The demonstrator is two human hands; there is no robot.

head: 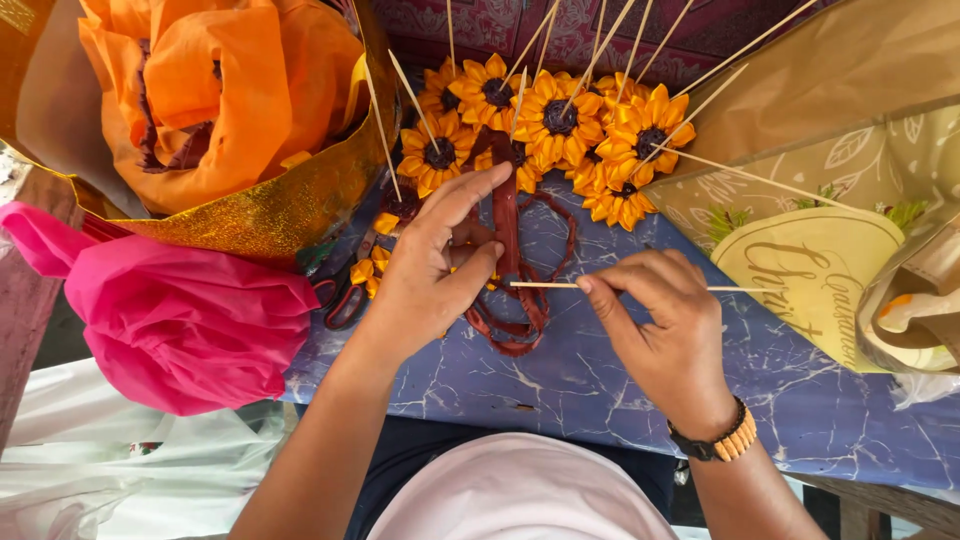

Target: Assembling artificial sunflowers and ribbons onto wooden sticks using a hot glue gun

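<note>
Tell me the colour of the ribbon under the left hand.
The ribbon is dark reddish-brown; head view, beneath the left hand.

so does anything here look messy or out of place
Nothing looks damaged or spilled. The brown ribbon lies in loose tangled loops on the blue table, under the left hand. The right hand pinches a thin wooden stick. The sunflowers sit bunched together.
</note>
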